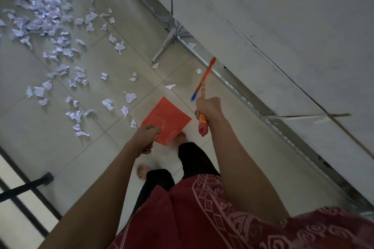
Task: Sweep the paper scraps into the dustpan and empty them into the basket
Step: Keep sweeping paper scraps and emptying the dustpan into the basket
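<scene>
Left hand (146,137) on dustpan (167,119), right hand (209,108) on brush (205,79)

Each hand is curled tight round its tool; the brush points to one o'clock. Paper scraps (46,14) litter the floor (121,66) from nine to eleven o'clock, thickest at ten, the nearest just beside the dustpan.

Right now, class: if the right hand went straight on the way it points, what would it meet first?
Most likely the metal rail ahead: the right hand grips the brush, which aims at it. One paper scrap lies just beside that line. Depth is unclear.
</scene>
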`<state>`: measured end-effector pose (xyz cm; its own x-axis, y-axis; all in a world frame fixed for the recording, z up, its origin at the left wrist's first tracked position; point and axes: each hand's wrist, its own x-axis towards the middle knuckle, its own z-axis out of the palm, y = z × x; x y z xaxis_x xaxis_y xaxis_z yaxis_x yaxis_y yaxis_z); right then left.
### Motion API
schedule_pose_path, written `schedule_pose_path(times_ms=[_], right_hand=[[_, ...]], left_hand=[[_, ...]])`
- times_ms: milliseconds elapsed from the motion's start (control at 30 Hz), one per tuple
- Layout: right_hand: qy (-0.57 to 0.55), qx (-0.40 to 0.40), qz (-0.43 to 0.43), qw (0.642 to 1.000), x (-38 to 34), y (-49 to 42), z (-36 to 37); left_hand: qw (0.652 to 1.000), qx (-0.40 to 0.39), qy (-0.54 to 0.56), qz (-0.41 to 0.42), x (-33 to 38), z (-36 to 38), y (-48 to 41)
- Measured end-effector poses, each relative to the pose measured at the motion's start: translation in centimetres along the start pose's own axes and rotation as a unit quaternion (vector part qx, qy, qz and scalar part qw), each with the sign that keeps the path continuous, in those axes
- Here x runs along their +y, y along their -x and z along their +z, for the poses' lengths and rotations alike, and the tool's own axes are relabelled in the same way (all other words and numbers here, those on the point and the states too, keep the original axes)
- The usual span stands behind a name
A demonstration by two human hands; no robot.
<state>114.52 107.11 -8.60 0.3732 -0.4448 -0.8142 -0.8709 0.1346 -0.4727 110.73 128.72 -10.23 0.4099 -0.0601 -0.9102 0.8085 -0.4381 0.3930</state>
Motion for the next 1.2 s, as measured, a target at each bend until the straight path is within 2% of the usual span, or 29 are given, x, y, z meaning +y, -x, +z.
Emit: schedule_pose_path(times_ms=[133, 333, 467, 567, 800, 1067, 1200], right_hand=[[0.169, 0.028, -0.088, 0.981, -0.5, -0.8, -0.3], [0.400, 0.020, -0.167, 0.901, -1.4, -3.3, -1.6], [0.492, -0.037, -0.192, 0.848, -2.3, -3.7, -1.5], [0.503, -0.089, -0.194, 0.837, -2.6, -3.3, -1.0], [0.436, -0.133, -0.208, 0.865, -0.9, -1.6, 1.8], [0.540, -0.101, -0.252, 0.797, -1.9, -1.0, 5.2], [0.527, -0.141, -0.222, 0.808, -2.2, 0.0, 8.3]], left_hand=[[1.000, 0.006, -0.001, 0.004, 0.0, -0.2, 0.0], [1.000, 0.013, 0.022, -0.004, -0.9, -0.9, -0.1], [0.999, 0.030, 0.034, -0.007, -1.4, -1.5, -0.1], [0.998, 0.039, 0.049, -0.012, -1.4, -1.6, 0.0], [0.994, 0.065, 0.087, -0.014, -1.2, -2.0, 1.1], [0.984, 0.105, 0.144, -0.021, -3.7, -4.1, 3.5], [0.975, 0.117, 0.188, -0.022, -6.3, -4.9, 5.1]])
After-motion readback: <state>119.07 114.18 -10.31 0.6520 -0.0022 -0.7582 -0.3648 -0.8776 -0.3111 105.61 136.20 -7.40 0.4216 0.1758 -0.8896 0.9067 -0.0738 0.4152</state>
